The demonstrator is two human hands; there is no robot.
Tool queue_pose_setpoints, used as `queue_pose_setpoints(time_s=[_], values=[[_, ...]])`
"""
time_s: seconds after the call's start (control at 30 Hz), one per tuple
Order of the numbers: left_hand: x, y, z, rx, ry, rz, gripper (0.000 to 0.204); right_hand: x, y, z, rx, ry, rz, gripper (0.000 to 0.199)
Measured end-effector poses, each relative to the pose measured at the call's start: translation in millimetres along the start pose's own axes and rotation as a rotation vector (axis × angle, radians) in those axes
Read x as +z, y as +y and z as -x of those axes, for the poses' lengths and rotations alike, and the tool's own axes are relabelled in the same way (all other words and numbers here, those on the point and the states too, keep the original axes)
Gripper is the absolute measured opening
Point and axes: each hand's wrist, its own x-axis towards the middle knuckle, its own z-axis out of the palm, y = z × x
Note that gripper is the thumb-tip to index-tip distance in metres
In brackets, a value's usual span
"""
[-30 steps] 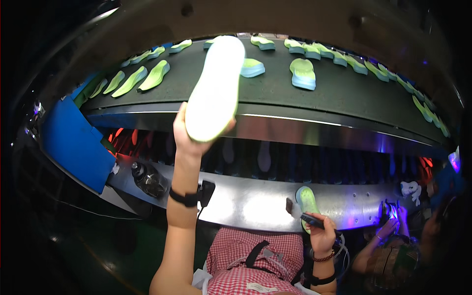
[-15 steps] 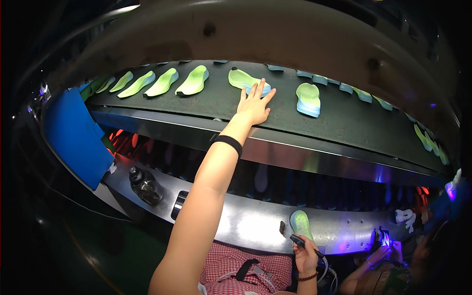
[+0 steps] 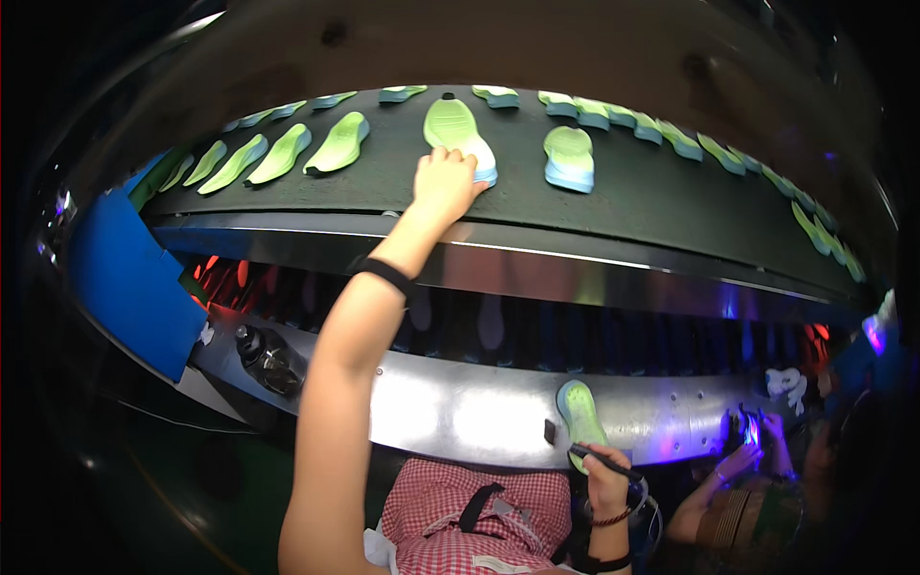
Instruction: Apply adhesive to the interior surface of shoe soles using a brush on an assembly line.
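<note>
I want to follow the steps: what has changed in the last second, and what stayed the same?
The left hand carried the shoe sole from up in the air down onto the dark belt and now rests on its near end. The right hand stayed low, holding a pen-like tool beside another sole.

The conveyor belt (image 3: 517, 192) is a dark, matt, rubbery-looking sheet. The shoe sole (image 3: 458, 134) under the left hand (image 3: 443, 182) looks like soft moulded foam, matt green on top with a paler blue edge. The rail (image 3: 575, 273) below the belt is brushed metal, and the lower tabletop (image 3: 460, 417) is polished steel with bright glare patches. The second sole (image 3: 581, 422) by the right hand (image 3: 606, 479) has the same matt foam look. The blue panel (image 3: 129, 278) appears to be smooth plastic. The apron (image 3: 450, 522) is woven checked cloth.
</note>
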Motion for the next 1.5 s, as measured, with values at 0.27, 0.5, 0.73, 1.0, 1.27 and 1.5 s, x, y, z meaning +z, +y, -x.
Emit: queue_pose_setpoints(time_s=[0.27,0.5,0.73,1.0,1.27,1.5], values=[[-73,34,118,-0.894,0.526,1.843,0.027,1,-14,-18,-0.031,0.030,-0.086,0.021],[-61,33,229,-0.639,-0.295,2.500,0.061,7,-18,-23,-0.041,-0.007,-0.155,0.021],[-10,118,313,-0.811,-0.860,2.365,0.087,30,-15,-23,0.011,-0.142,-0.074,0.020],[-23,170,299,-1.029,-0.842,2.894,0.090,52,-11,-50,0.039,-0.147,0.156,0.020],[-24,188,292,-1.325,-0.577,2.671,0.071,69,0,-60,-0.083,-0.201,0.413,0.018],[-2,153,295,-1.251,-0.478,2.507,0.073,57,-14,-17,-0.417,-0.650,0.831,0.015]])
